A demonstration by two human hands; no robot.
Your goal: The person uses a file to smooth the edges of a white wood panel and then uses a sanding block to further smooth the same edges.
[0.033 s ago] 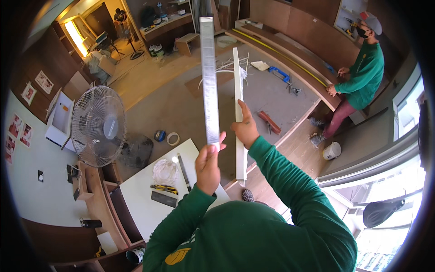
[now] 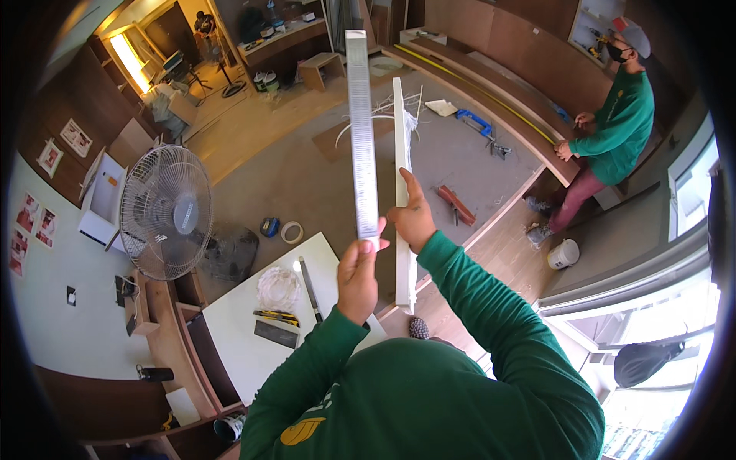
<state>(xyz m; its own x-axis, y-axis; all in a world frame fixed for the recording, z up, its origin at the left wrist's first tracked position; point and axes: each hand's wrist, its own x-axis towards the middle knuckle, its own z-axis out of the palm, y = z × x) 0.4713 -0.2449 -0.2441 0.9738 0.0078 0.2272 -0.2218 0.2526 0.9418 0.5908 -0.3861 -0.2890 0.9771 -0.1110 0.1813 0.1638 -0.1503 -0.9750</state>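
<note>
My left hand (image 2: 358,284) is closed round the lower end of a long flat metal file (image 2: 361,138), which points up and away from me, with fine ridges across its face. Just right of it, my right hand (image 2: 414,220) grips a narrow white board (image 2: 402,264) stood on edge, fingers stretched along its side. Ragged white shreds (image 2: 412,126) hang along the board's right edge. The file appears close beside the board; whether they touch I cannot tell. The left thumb lies on the file, and its other fingers are partly hidden.
A white panel (image 2: 238,345) at lower left bears a cutter (image 2: 277,317), a dark block (image 2: 276,334) and a crumpled white wad (image 2: 278,288). A fan (image 2: 167,213) stands left. A blue clamp (image 2: 475,123) lies on the floor. A co-worker (image 2: 617,115) holds a long board at right.
My left hand and the file have shifted slightly right, nearer the board. The right hand and the board have moved only a little.
</note>
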